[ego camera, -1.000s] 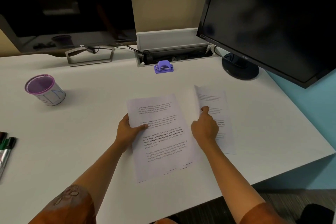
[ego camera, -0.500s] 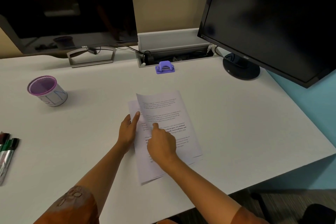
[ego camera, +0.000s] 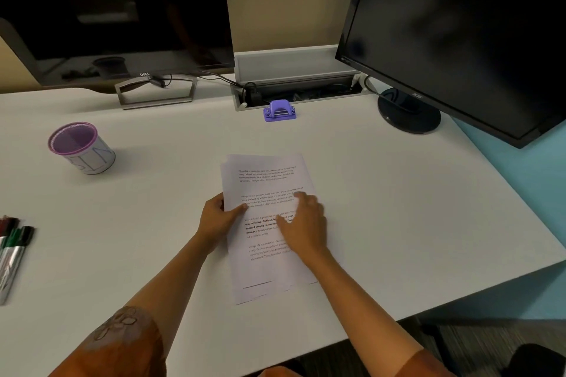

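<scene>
Head view shows a white desk that fills most of the picture. At its far side stand 2 dark monitors: the right monitor is turned at an angle on a round black foot, and the left monitor stands on an open grey frame. Between them, an open grey cable box is sunk into the desk, with black cables inside.

The stack of printed sheets lies flat on the desk in the middle, near the front edge and directly before the person. The sheets are not exactly aligned: at the top and at the bottom, the edges of more than 1 sheet show.

The right hand lies on top of the stack, palm down, with the fingers spread and almost straight, so it presses the paper and does not grasp it. It is a little blurred. The left hand holds the left edge of the stack, the thumb on top of the paper and the fingers curled at the edge.

A cup with purple rim stands well to the left. Some markers lie at the left border. A small purple hole punch sits just in front of the cable box.
</scene>
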